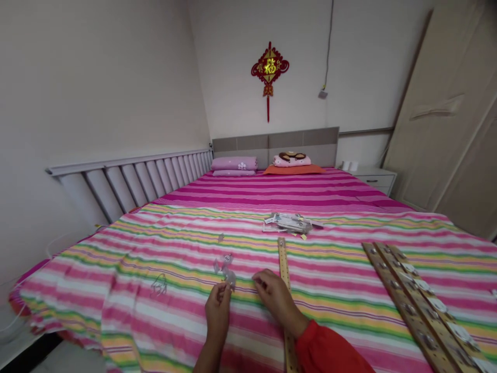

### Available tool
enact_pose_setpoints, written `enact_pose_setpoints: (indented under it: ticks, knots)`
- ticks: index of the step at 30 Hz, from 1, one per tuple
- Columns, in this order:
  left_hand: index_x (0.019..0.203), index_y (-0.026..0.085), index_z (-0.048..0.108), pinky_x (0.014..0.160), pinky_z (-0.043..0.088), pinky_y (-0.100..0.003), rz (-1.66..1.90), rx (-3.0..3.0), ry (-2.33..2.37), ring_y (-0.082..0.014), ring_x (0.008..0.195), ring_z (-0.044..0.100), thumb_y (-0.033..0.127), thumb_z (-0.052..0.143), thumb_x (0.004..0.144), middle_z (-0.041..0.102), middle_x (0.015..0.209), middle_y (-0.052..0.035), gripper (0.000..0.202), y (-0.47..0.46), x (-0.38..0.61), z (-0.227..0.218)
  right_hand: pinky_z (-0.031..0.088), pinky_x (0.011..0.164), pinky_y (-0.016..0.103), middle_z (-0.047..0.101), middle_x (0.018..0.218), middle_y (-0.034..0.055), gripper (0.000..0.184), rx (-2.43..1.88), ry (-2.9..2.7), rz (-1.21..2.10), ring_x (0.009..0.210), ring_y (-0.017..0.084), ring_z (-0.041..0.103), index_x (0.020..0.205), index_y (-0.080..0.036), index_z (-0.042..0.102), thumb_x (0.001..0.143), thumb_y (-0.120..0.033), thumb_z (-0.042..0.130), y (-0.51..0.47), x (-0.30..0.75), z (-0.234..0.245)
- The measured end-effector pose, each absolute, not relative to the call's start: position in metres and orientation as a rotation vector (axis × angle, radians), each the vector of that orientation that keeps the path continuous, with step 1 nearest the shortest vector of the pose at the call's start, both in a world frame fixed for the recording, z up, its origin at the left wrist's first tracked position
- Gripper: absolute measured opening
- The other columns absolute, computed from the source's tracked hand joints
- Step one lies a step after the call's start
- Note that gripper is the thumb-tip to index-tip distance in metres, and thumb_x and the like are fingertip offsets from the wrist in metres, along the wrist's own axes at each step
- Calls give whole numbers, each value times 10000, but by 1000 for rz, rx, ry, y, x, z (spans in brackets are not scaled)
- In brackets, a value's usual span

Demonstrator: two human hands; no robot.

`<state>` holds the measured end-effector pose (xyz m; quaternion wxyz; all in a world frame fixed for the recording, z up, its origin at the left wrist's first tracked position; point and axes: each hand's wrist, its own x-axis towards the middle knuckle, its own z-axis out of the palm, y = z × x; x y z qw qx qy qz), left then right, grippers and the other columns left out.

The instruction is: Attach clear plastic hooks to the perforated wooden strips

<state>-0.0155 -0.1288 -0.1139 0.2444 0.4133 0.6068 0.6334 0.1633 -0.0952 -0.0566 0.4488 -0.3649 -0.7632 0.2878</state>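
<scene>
My left hand (218,309) is closed in a pinch at the near edge of a small cluster of clear plastic pieces (226,265) on the striped sheet. What lies between its fingertips is too small to make out. To its right, my right hand (274,295) has curled fingers drawn together, and anything in them is hidden. The right hand and red sleeve partly cover a long, narrow wooden strip with holes (284,259). A small loose clear piece (221,238) lies beyond the cluster.
Several wooden strips (407,305) bearing clear and white round pieces lie at right. A pile of plastic packets (289,223) sits farther up the bed. A thin tangled outline (159,285) shows at left. A radiator (128,184) runs along the left wall.
</scene>
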Motion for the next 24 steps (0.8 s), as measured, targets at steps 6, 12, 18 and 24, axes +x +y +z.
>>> enact_pose_setpoints:
  ticks: [6, 12, 18, 24]
  knots:
    - [797, 182, 628, 653, 510, -279, 1734, 1131, 1649, -198, 726, 657, 518, 611, 729, 698, 761, -50, 344, -126, -19, -122, 399, 672, 241, 603, 804, 29, 241, -808, -2251, 401, 789, 167, 556, 890, -206, 668, 840, -59, 484, -84, 121, -48]
    - [804, 176, 631, 654, 513, -282, 1736, 1131, 1617, -200, 725, 659, 478, 622, 732, 698, 755, -55, 310, -125, -19, -124, 370, 697, 277, 620, 771, 39, 201, -864, -2395, 214, 768, 183, 526, 813, -192, 679, 855, -90, 510, -72, 108, -50]
    - [805, 173, 623, 675, 516, -292, 1736, 1116, 1591, -201, 728, 656, 484, 620, 739, 694, 754, -55, 318, -124, -19, -124, 367, 702, 273, 651, 785, 38, 206, -920, -2435, 198, 765, 176, 533, 805, -177, 672, 857, -71, 504, -71, 108, -52]
    - [979, 175, 658, 802, 511, -361, 1638, 1230, 1672, -239, 893, 650, 515, 501, 817, 705, 945, -93, 407, -125, -19, -120, 364, 690, 267, 643, 758, 35, 214, -900, -2462, 133, 747, 172, 527, 765, -175, 652, 891, -112, 491, -72, 108, -55]
